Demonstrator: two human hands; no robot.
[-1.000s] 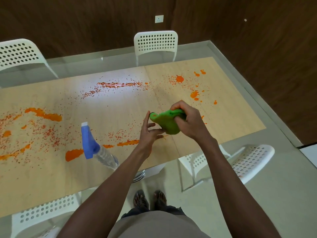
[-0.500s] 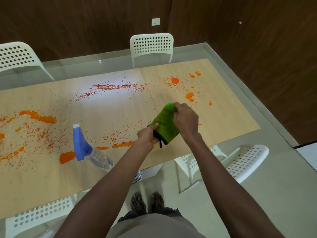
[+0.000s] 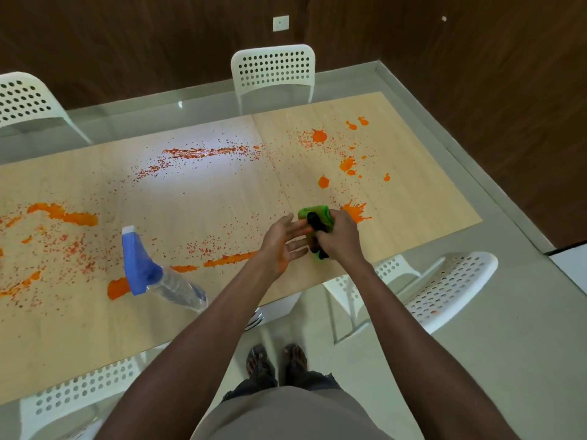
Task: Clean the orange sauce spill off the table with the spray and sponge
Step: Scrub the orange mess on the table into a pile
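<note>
Orange sauce is splashed in streaks and blots [image 3: 352,212] across the pale wooden tabletop [image 3: 206,201]. My right hand [image 3: 338,236] grips a green sponge with a black underside [image 3: 314,217], held just above the table near its front edge. My left hand [image 3: 282,242] lies beside it, palm up with fingers straight, its fingertips touching the sponge; orange sauce stains the palm. A clear spray bottle with a blue trigger head [image 3: 143,265] lies tilted on the table to the left of my hands, untouched.
White perforated chairs stand round the table: one at the far side [image 3: 273,71], one at the far left [image 3: 25,100], one at the near right [image 3: 444,287], one at the near left [image 3: 79,395]. My feet [image 3: 276,360] stand on the grey floor.
My left hand has let go of the sponge's lower edge and opened flat beside it. My right hand has bunched the sponge up, turning its black side into view.
</note>
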